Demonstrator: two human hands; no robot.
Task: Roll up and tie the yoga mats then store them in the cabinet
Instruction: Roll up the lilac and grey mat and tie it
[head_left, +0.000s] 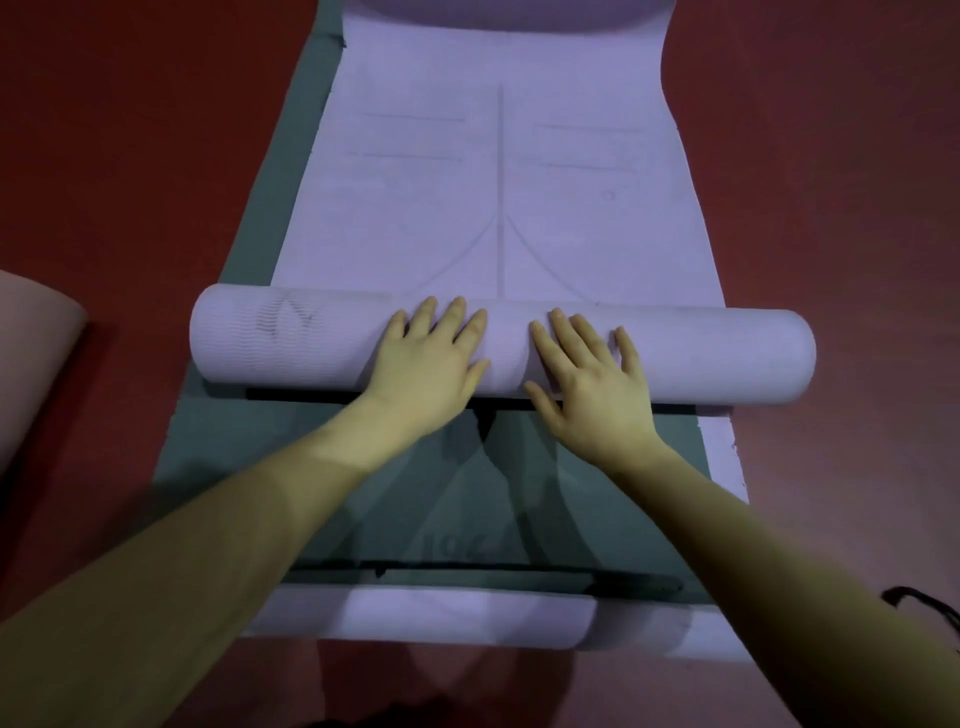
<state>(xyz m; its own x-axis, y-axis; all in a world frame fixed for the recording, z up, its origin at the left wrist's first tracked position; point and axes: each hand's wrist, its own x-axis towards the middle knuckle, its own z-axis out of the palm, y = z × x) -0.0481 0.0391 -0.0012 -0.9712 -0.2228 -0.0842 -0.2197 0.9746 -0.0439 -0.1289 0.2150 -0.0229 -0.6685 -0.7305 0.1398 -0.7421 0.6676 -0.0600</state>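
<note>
Centrally, a lilac yoga mat (498, 208) lies partly rolled on a grey-green mat (270, 467) spread over the red floor (130, 182). Its rolled portion (701, 358) runs crosswise, near the person. Left hand (434, 351) and right hand (587, 371) rest side by side on the roll's middle, palms down, fingers straight and spread, grasping nothing. A black strap (467, 569) lies across the grey-green mat, nearer the person.
</note>
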